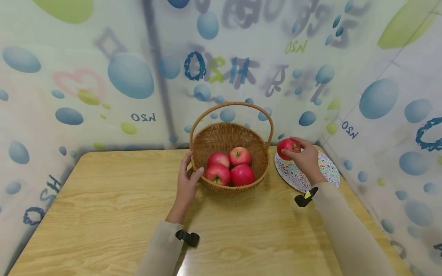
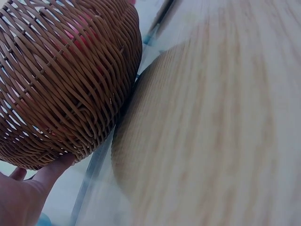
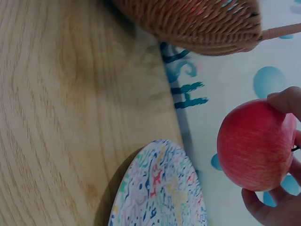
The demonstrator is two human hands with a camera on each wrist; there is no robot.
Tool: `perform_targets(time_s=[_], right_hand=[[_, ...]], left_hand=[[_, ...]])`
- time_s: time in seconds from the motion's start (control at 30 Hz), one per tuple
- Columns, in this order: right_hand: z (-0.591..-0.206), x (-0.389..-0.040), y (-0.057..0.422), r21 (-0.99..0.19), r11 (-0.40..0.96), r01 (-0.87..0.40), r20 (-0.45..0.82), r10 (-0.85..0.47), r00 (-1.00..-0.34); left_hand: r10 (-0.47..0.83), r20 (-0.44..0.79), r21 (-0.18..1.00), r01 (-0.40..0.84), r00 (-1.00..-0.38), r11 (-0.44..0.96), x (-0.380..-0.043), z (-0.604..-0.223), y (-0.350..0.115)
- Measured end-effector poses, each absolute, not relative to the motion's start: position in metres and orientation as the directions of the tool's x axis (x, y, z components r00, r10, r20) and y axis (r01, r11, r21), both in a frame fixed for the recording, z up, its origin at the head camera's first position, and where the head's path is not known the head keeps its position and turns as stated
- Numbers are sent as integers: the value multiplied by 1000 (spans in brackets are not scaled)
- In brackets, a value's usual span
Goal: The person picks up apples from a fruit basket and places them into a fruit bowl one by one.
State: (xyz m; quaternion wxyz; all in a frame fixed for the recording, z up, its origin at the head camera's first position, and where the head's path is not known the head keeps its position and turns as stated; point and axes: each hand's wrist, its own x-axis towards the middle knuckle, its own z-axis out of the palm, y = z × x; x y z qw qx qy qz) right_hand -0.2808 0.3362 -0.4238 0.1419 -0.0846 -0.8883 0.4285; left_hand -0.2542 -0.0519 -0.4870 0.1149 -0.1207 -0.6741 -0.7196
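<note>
- A red apple (image 1: pixel 284 148), smooth and faintly streaked, is pinched between the thumb and fingers of the right hand (image 1: pixel 308 160) and is held above a plate (image 1: pixel 328 170), apart from it.
- The white plate is covered with multicoloured squiggles.
- A brown wicker basket (image 1: pixel 226 134) with an arched handle (image 1: pixel 235 103) is touched at its left side by the left hand (image 1: pixel 185 188), its thumb and fingers spread.
- Four more apples (image 1: pixel 218 175), red with yellowish patches, are contained there.
- The table (image 1: pixel 121 203) is surfaced in pale grained wood.
- White walls (image 1: pixel 110 134) are patterned with blue and green ovals (image 1: pixel 131 75) and mirrored "H2O" lettering (image 1: pixel 195 66).
</note>
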Motion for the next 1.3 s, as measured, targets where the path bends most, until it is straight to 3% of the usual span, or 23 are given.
perform_targets(time_s=[0.3, 0.9, 1.3], right_hand=[[-437, -293, 340, -754, 657, 14, 178, 225, -958], [-455, -299, 355, -698, 707, 116, 80, 238, -968], [-459, -310, 352, -666, 745, 44, 83, 132, -988]], left_hand=[[1, 329, 942, 328, -944, -69, -253, -487, -52], [24, 328, 943, 326, -944, -73, -253, -489, -53], [22, 329, 942, 327, -944, -75, -252, -488, -54]])
